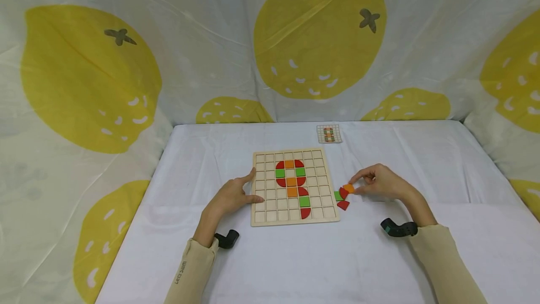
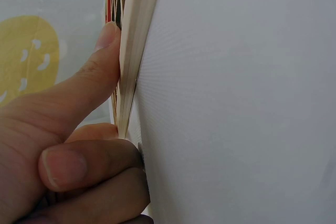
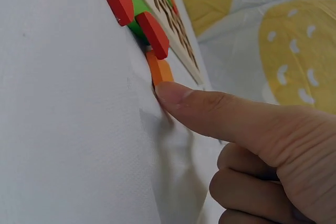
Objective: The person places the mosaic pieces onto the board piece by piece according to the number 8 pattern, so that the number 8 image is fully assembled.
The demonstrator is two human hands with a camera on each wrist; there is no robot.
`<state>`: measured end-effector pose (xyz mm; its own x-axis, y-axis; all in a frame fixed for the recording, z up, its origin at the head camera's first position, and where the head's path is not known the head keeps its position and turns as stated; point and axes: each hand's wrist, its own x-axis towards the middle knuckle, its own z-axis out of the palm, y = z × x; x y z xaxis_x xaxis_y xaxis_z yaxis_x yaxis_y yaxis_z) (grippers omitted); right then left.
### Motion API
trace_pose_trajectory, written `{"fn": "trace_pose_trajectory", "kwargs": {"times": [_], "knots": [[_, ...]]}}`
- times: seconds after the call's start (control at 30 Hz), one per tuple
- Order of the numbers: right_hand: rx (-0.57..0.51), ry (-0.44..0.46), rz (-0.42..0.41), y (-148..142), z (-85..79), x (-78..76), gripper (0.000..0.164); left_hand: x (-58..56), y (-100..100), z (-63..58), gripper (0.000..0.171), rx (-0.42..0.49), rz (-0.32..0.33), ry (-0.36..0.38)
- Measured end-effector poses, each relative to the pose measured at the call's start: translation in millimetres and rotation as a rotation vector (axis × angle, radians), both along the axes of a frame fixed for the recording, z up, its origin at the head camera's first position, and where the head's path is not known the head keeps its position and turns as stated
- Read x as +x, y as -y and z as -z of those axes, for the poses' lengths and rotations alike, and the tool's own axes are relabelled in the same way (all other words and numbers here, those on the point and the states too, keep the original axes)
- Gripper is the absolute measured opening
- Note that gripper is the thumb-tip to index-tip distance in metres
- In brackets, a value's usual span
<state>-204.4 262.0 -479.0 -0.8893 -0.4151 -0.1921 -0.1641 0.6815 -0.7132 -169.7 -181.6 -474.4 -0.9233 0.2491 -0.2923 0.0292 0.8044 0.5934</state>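
Observation:
My left hand (image 1: 229, 196) holds the left edge of a square wooden grid board (image 1: 270, 208), thumb over its top and index finger against its side. On the board lie red quarter-round, orange square and green square tiles: a ring with a stem below it. To the right of the board, my right hand (image 1: 381, 182) pinches an orange tile (image 1: 348, 188) between thumb and index finger. That tile touches a small cluster of two red quarter-round tiles (image 1: 343, 205) and a green tile (image 1: 338, 196). In the right wrist view, the thumb presses the near end of the orange tile (image 3: 162, 72).
A small pattern card (image 1: 329, 133) with a coloured grid design lies behind the board's upper right corner. White cloth (image 1: 295, 266) covers the table. Hanging lemon-print fabric (image 1: 228, 60) encloses the back and sides. Black camera straps (image 1: 398, 228) circle both wrists.

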Motion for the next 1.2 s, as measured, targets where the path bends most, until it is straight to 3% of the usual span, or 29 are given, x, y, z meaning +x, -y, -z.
{"fn": "trace_pose_trajectory", "kwargs": {"times": [0.13,0.4,0.93,1.03,1.2], "knots": [[0.001,-0.052,0.025,-1,2.0,-0.8,0.026,0.3,0,-0.3,0.100,0.001,0.002,-0.002],[-0.021,-0.066,0.023,-1,5.8,-3.1,0.027,0.6,0,-1.1,0.101,-0.002,0.003,-0.002],[0.017,-0.169,0.129,3,5.1,-3.9,0.027,-0.1,-1,-1.6,0.101,0.000,0.000,0.000],[-0.006,-0.165,0.151,9,3.1,-3.2,0.027,0.0,-1,-1.7,0.101,-0.001,0.000,0.002],[-0.104,-0.111,0.119,29,1.3,3.4,0.027,0.1,-1,-2.1,0.101,-0.002,0.000,0.004]]}}
